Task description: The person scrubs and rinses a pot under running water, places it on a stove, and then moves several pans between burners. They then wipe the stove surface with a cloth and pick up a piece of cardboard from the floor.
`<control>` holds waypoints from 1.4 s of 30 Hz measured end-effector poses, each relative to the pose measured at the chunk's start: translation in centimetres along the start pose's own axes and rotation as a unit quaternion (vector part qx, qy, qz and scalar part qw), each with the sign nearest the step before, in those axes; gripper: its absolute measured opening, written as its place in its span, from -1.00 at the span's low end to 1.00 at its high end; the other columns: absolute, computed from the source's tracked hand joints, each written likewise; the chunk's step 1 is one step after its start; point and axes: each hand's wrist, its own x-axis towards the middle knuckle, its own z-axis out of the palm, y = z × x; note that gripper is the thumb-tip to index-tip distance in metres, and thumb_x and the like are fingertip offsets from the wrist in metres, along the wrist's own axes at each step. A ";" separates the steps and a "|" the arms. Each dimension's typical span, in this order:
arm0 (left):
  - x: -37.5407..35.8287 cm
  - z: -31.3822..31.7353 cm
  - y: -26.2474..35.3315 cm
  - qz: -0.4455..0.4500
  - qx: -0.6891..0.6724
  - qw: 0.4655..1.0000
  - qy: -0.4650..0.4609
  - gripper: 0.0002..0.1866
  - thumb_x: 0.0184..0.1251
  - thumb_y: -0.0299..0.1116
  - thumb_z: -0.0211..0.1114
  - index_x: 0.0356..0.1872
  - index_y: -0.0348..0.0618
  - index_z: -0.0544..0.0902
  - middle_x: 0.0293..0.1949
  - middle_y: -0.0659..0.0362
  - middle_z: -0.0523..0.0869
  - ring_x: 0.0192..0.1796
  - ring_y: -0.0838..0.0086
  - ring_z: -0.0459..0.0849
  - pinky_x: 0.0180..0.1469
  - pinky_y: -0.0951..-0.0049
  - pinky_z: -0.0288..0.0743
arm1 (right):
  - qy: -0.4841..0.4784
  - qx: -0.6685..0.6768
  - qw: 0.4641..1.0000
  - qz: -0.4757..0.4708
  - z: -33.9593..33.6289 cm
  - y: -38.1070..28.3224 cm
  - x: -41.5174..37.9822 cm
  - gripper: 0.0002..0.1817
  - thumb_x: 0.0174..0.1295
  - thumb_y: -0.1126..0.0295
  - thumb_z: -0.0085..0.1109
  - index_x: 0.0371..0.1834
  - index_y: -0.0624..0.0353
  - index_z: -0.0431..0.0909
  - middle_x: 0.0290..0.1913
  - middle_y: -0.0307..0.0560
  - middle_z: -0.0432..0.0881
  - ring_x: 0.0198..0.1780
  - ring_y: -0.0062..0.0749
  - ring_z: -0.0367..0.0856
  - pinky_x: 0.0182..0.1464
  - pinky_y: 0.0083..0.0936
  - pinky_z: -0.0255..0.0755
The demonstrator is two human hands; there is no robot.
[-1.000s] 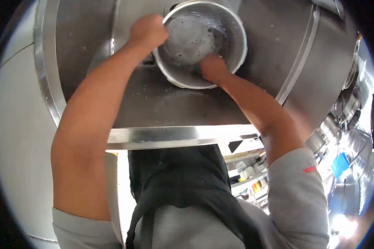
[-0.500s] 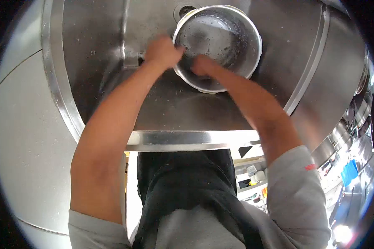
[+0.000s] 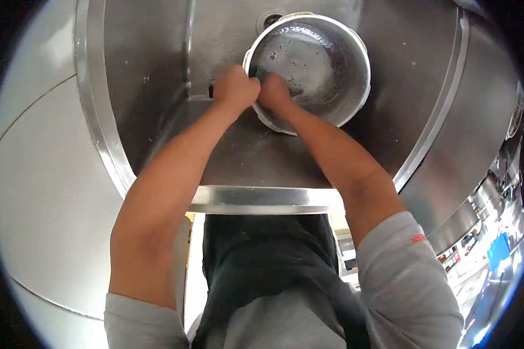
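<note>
A round metal pot [image 3: 350,78] with soapy water and bubbles in its bottom sits in the steel sink [image 3: 244,160]. My left hand [image 3: 235,88] is closed on the left side of the pot's rim. Inside the pot, against the left wall, my right hand [image 3: 275,93] is closed, its fingertips mostly hidden. A bit of something dark green, like a scouring pad [image 3: 261,73], shows at its fingers; the rest of it is covered.
Behind the pot's far rim is the sink's drain [image 3: 272,21]. The sink's front edge [image 3: 262,200] runs between my body and the basin. A pale flat surface [image 3: 46,174] lies to the left, with cluttered shelves [image 3: 477,232] at the lower right.
My right hand has moved from the pot's near inner side to its left wall, closer to my left hand. The bubbles and water have shifted. The whole view has slid slightly.
</note>
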 end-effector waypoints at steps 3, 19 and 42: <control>1.8 -2.3 2.7 0.027 0.017 0.999 -0.028 -0.59 0.20 -0.15 0.42 -0.11 -0.33 0.77 -0.08 -0.21 0.80 0.06 -0.09 0.77 0.13 -0.05 0.61 | -0.137 -0.218 0.961 -0.102 -6.4 5.0 -3.8 -0.64 0.13 0.21 0.37 -0.12 0.24 0.79 -0.01 0.28 0.78 0.07 0.15 0.77 0.11 0.02 0.65; 2.0 -3.0 2.3 0.122 -0.050 0.991 0.020 -0.57 0.20 -0.18 0.41 0.03 -0.20 0.75 0.06 -0.20 0.77 0.18 -0.07 0.73 0.26 -0.02 0.56 | -0.051 -0.278 0.959 -0.002 -7.7 5.7 -6.3 -0.69 0.17 0.28 0.26 -0.13 0.24 0.78 0.04 0.30 0.76 0.09 0.10 0.77 0.23 -0.02 0.58; 6.1 -5.2 4.6 0.224 0.058 0.968 0.097 -0.43 0.30 -0.43 0.25 0.38 -0.05 0.48 -0.09 -0.29 0.75 -0.01 -0.24 0.73 0.06 -0.13 0.61 | -0.096 -0.260 0.960 -0.046 -5.8 5.0 -3.6 -0.64 0.13 0.21 0.36 -0.15 0.27 0.78 -0.06 0.30 0.78 0.02 0.07 0.79 0.10 -0.09 0.66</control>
